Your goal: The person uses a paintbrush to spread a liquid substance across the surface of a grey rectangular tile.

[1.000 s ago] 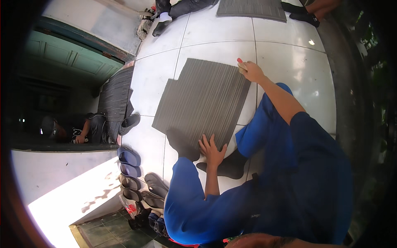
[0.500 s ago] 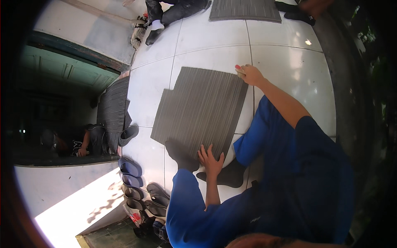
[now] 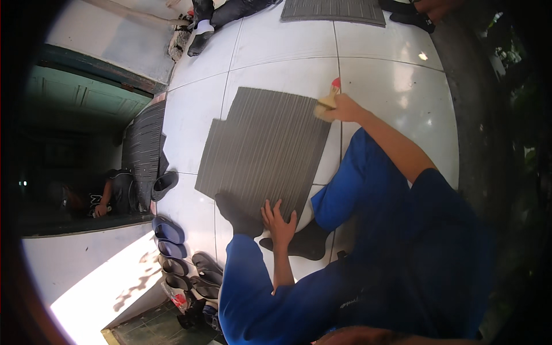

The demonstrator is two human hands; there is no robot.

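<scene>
One brush (image 3: 329,102) held in right hand (image 3: 346,109), upper middle; wide left hand (image 3: 280,230), lower middle, on mat (image 3: 269,149); could slide if pressed too softly.

We count one brush (image 3: 329,100) upper centre, one left hand (image 3: 281,229), one right hand (image 3: 347,108), two grey mats (image 3: 267,149) (centre and top edge; dark matting (image 3: 142,144) at left we can't tally), two blue slippers (image 3: 168,231) lower left, three other people (image 3: 237,11): top left, top right, far left.
</scene>
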